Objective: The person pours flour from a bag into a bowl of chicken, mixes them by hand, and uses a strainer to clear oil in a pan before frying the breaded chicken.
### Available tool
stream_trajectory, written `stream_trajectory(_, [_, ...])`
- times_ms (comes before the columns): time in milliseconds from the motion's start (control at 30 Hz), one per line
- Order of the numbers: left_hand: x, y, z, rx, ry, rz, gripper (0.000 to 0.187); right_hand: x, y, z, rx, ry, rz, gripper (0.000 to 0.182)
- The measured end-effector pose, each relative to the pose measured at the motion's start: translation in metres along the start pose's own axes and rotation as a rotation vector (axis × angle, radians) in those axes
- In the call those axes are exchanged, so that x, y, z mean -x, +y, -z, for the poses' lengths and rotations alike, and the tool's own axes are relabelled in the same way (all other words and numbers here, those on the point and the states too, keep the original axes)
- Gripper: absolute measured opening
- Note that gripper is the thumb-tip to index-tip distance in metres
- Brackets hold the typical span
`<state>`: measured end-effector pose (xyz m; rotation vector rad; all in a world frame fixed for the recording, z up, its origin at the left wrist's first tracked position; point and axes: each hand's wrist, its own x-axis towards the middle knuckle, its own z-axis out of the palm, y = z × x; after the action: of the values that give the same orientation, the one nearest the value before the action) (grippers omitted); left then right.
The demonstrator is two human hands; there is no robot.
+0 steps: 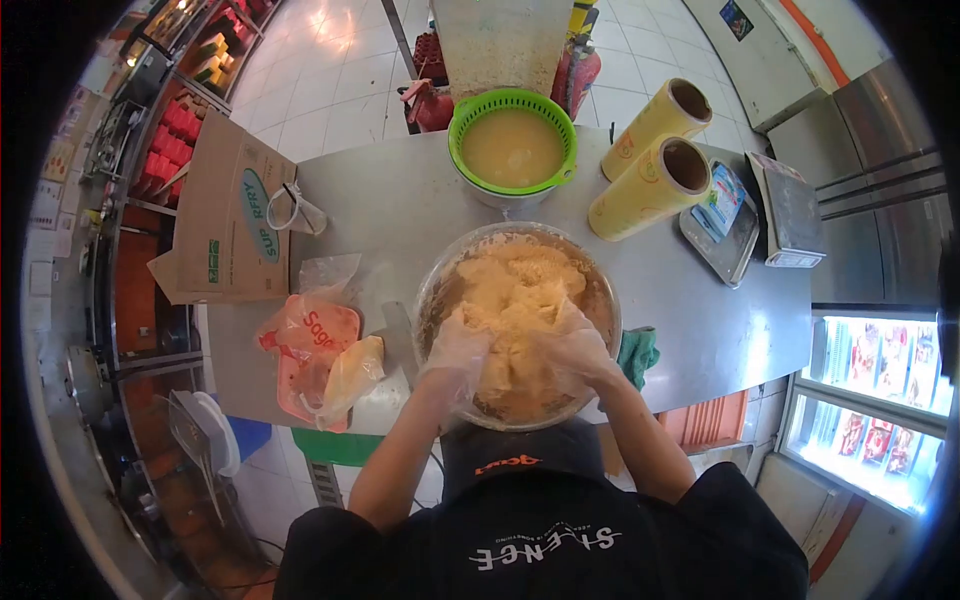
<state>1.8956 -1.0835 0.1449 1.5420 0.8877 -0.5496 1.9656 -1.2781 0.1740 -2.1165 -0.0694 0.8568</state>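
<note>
A wide metal bowl (432, 262) stands at the near edge of the table. It is filled with lumpy, pale orange flour-coated food (520, 268); the kind of food under the coating cannot be made out. Both hands wear clear plastic gloves. My left hand (463, 345) is in the left side of the bowl, its fingers curled into the coated pieces. Opposite it, my right hand (578, 343) grips the pieces from the right, with its fingertips partly buried in the coating.
Behind the bowl, a green strainer (568, 165) holds cloudy liquid. Two plastic wrap rolls (640, 195), a metal tray (735, 260) and a scale (790, 215) stand right. A green cloth (638, 355) lies near the bowl. Left are a cardboard box (225, 215) and a red tray (290, 395) with plastic bags.
</note>
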Motion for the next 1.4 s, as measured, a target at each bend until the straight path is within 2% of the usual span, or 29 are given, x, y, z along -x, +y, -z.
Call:
stream_trajectory(67, [0.013, 0.014, 0.008, -0.138, 0.147, -0.063, 0.057, -0.013, 0.018, -0.005, -0.234, -0.067, 0.075, 0.051])
stream_trajectory(133, [0.009, 0.016, 0.015, -0.257, 0.305, -0.125, 0.064, -0.019, 0.01, 0.003, -0.045, 0.021, -0.046, 0.05])
stream_trajectory(200, [-0.029, 0.005, 0.013, -0.423, 0.357, -0.028, 0.074, -0.033, 0.021, 0.004, -0.166, 0.09, -0.237, 0.052])
stream_trajectory(233, [-0.058, -0.005, 0.009, -0.501, 0.385, 0.017, 0.079, -0.057, 0.053, -0.004, -0.379, 0.11, -0.362, 0.053])
stream_trajectory(267, [-0.099, -0.028, 0.003, -0.537, 0.37, -0.05, 0.087, -0.075, 0.067, -0.006, -0.591, 0.125, -0.485, 0.055])
stream_trajectory(300, [-0.127, -0.044, -0.003, -0.58, 0.353, -0.119, 0.095, -0.072, 0.043, -0.007, -0.629, 0.237, -0.535, 0.054])
stream_trajectory(333, [-0.11, -0.027, -0.015, -0.364, 0.392, -0.089, 0.095, -0.082, 0.04, -0.011, -0.569, 0.268, -0.511, 0.055])
stream_trajectory(400, [-0.105, -0.011, -0.036, -0.131, 0.47, -0.066, 0.095, -0.109, 0.045, -0.019, -0.351, 0.237, -0.427, 0.056])
stream_trajectory(467, [-0.141, -0.007, -0.044, -0.096, 0.567, -0.076, 0.093, -0.134, 0.039, -0.018, -0.222, 0.141, -0.37, 0.058])
stream_trajectory(567, [-0.164, -0.002, -0.038, 0.068, 0.356, 0.123, 0.077, -0.155, 0.021, -0.008, -0.167, -0.103, -0.319, 0.061])
stream_trajectory(633, [-0.14, 0.012, -0.026, 0.571, -0.064, 0.065, 0.062, -0.159, 0.015, -0.006, -0.144, -0.249, -0.283, 0.062])
stream_trajectory(667, [-0.132, 0.019, -0.019, 0.815, -0.278, 0.027, 0.055, -0.159, 0.012, -0.005, -0.117, -0.309, -0.251, 0.063])
stream_trajectory(767, [-0.136, -0.009, 0.001, 0.743, -0.221, -0.001, 0.038, -0.141, 0.005, 0.0, 0.029, -0.42, -0.063, 0.066])
stream_trajectory(833, [-0.086, -0.001, 0.02, 0.454, -0.176, -0.099, 0.038, -0.11, 0.002, 0.001, 0.225, -0.445, 0.165, 0.068])
stream_trajectory(867, [-0.06, 0.003, 0.026, 0.305, -0.162, -0.143, 0.038, -0.093, 0.006, 0.0, 0.331, -0.482, 0.307, 0.074])
stream_trajectory(967, [-0.017, -0.011, 0.028, -0.416, 0.052, -0.168, 0.041, -0.03, 0.054, -0.038, 0.743, 0.135, 0.809, 0.054])
stream_trajectory(1000, [0.0, -0.017, 0.023, -0.544, 0.129, -0.167, 0.045, -0.012, 0.062, -0.041, 0.739, 0.168, 0.839, 0.051])
stream_trajectory(1067, [0.019, -0.029, 0.015, -0.596, 0.254, -0.167, 0.052, 0.008, 0.07, -0.032, 0.728, 0.244, 0.922, 0.046])
stream_trajectory(1133, [0.03, -0.042, 0.005, -0.524, 0.382, -0.187, 0.061, 0.005, 0.083, -0.022, 0.751, 0.023, 0.793, 0.045])
stream_trajectory(1200, [0.033, -0.038, 0.002, -0.488, 0.43, -0.188, 0.069, -0.004, 0.095, -0.013, 0.732, 0.0, 0.622, 0.042])
stream_trajectory(1233, [0.035, -0.031, 0.004, -0.487, 0.427, -0.177, 0.073, -0.01, 0.101, -0.01, 0.698, 0.081, 0.517, 0.039])
stream_trajectory(1300, [0.037, -0.001, 0.012, -0.519, 0.337, -0.118, 0.081, -0.018, 0.082, -0.002, 0.726, 0.073, 0.228, 0.034])
stream_trajectory(1333, [0.032, 0.014, 0.015, -0.534, 0.275, -0.081, 0.085, -0.026, 0.059, 0.0, 0.784, -0.017, 0.045, 0.031])
stream_trajectory(1400, [0.008, 0.029, 0.018, -0.57, 0.153, -0.007, 0.094, -0.048, 0.057, -0.014, 0.574, 0.072, -0.099, 0.046])
